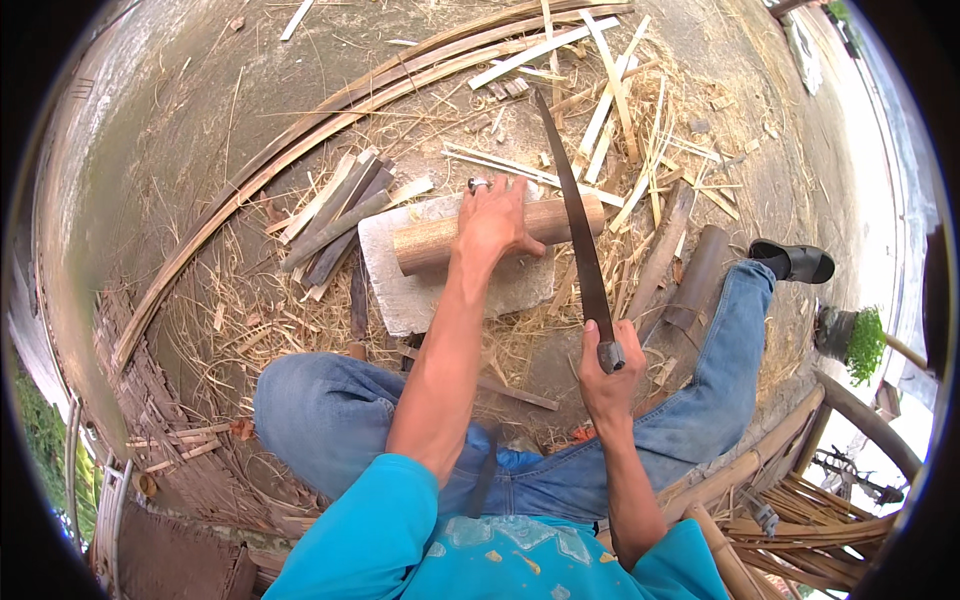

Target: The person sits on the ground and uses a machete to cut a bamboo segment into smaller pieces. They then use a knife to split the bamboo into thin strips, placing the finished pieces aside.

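While the left hand (492,218) presses flat on a bamboo section (500,232) lying across a pale stone slab (420,290), the right hand (606,362) is clenched around the handle of a long dark blade (575,215) resting against the section's right end. Grey concrete ground (180,130) is strewn with bamboo strips (330,215) and shavings (640,140).

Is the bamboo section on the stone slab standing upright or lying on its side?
Lying on its side. The bamboo section runs lengthwise across the stone slab, its cut end facing left, with the left hand pressed on top.
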A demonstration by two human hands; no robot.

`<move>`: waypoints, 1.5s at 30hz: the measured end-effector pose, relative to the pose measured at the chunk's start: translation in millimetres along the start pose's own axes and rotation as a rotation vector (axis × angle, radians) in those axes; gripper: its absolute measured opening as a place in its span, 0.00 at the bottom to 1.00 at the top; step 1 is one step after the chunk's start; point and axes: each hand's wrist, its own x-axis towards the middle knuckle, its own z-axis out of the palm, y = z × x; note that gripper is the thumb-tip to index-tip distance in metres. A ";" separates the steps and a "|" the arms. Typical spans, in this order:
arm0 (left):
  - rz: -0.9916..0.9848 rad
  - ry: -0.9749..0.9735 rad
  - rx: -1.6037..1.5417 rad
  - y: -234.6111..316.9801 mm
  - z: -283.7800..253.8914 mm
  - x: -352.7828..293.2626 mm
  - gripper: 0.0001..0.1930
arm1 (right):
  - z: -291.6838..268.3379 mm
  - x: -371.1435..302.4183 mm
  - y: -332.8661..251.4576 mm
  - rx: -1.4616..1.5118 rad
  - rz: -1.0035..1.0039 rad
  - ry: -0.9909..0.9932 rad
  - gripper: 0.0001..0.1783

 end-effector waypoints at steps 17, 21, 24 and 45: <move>-0.132 0.180 0.138 -24.2 -33.1 -74.7 0.55 | 19.4 -12.1 27.5 -0.028 -0.059 0.133 0.16; -0.160 0.073 -0.116 -40.7 -42.5 -116.3 0.48 | 21.9 -10.9 36.6 0.007 -0.092 0.169 0.12; -0.099 0.158 -0.110 -49.4 -10.6 -124.3 0.50 | 25.2 -12.8 38.4 -0.010 -0.086 0.176 0.15; -0.105 0.216 0.093 -54.4 28.1 -111.0 0.53 | 31.6 -12.6 42.3 0.157 -0.079 0.168 0.19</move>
